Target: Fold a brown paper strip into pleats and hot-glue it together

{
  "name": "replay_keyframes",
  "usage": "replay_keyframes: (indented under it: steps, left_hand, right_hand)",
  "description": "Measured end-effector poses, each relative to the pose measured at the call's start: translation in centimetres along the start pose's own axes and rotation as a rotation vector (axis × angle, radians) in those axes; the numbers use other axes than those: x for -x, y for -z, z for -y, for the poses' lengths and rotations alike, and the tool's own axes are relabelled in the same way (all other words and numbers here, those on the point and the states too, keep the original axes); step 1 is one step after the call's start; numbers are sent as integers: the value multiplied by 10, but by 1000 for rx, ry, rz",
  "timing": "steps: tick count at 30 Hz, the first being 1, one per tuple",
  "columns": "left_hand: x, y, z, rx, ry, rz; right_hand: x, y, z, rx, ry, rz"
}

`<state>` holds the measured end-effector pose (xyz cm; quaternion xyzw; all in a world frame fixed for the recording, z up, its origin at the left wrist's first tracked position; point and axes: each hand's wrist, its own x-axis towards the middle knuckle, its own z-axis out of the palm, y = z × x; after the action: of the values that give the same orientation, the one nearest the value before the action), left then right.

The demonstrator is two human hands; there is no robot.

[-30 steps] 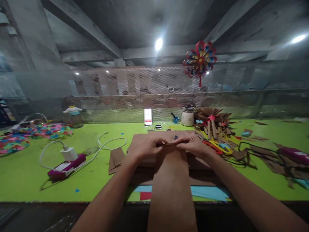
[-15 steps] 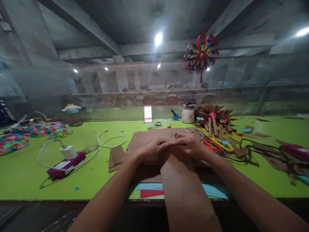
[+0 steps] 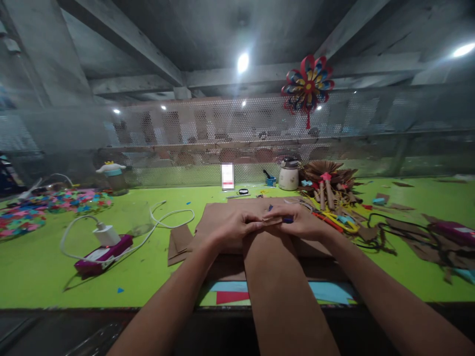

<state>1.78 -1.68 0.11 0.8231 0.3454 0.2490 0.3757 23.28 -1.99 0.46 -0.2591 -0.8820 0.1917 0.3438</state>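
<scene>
Fingers of the left hand [image 3: 237, 225] and right hand [image 3: 302, 221] are pinched on the far end of a brown paper strip [image 3: 284, 284], its near part extending past the table's edge; even pressure from both sides should keep that end square. Beyond lie brown sheets [image 3: 213, 216] on a green tabletop [image 3: 148, 267], then a perforated screen [image 3: 166, 168] beneath a concrete ceiling [image 3: 208, 29].

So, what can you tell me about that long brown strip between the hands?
The brown strip is long, plain and matte, and looks like paper or thin card. Its far end is pinched by the left hand and right hand, and appears folded there, though fingers hide part of it. From there it slants towards the viewer, passing over the table's near edge and out of the picture, so its near end is unseen. Whether it touches the sheets beneath is unclear.
</scene>
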Motion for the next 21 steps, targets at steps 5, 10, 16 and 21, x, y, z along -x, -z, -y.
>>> replay_keyframes:
  steps: [5, 10, 16, 21]
  left_hand:
    - [4, -1, -14, -241, -93, -75]
    - [9, -5, -30, -405, -175, -137]
    - [10, -7, -31, -494, -180, -216]
    - [11, -2, -39, -472, -61, -182]
  right_hand:
    - [3, 11, 1, -7, -96, 91]
    - [-1, 2, 3, -5, -136, -1]
    - [-3, -2, -3, -130, -167, -90]
    - [-3, -1, -6, -143, -159, -132]
